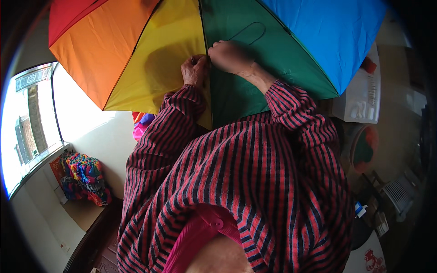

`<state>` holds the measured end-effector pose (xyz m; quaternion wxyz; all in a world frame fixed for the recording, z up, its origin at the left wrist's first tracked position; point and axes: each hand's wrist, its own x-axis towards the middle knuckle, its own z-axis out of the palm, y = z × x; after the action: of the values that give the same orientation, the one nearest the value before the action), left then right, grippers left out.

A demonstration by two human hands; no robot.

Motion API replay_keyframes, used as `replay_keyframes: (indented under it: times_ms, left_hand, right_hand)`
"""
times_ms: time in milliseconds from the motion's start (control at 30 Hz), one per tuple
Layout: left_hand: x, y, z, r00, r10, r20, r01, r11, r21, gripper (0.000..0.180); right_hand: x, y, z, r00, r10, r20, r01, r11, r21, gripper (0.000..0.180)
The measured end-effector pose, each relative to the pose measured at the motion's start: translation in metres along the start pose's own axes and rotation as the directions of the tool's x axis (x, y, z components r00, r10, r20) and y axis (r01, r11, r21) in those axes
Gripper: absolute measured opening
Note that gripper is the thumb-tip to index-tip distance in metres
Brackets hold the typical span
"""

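An opened umbrella (287, 59) with red, orange, yellow, green and blue panels spreads in front of me. At the seam where yellow meets green, my left hand (194, 70) pinches the cloth beside a dark rib. Close by on the green side is my right hand (232, 57), its fingers bent together at the same seam. Blur covers part of it, and whatever lies between its fingertips is hidden. A thin dark thread (256, 22) loops over the green panel just above the right hand.
Bright purple and pink cloth (143, 126) shows under the umbrella's left edge. Multicoloured bundles (86, 175) stand by the window (34, 113) at left. On the right are a white plastic bin (359, 98), a round tub (364, 148) and a grey slatted object (399, 193).
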<state>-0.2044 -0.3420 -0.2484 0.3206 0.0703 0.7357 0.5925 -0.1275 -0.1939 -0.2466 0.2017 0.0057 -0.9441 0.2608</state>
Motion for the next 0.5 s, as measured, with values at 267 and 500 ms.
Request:
replay_keyframes:
  times_ms: [267, 500]
  left_hand:
    - [-0.01, 0.006, 0.013, 0.987, -0.018, -0.161, 0.02, 1.0, 0.011, 0.016]
    - [-0.005, 0.004, 0.008, 0.992, -0.046, -0.119, 0.053, 0.997, 0.056, 0.013]
  right_hand:
    - [0.0, -0.009, 0.004, 0.99, 0.056, -0.133, -0.044, 0.995, 0.093, 0.009]
    - [-0.005, 0.001, 0.013, 0.986, 0.123, -0.112, -0.09, 0.962, 0.259, 0.021]
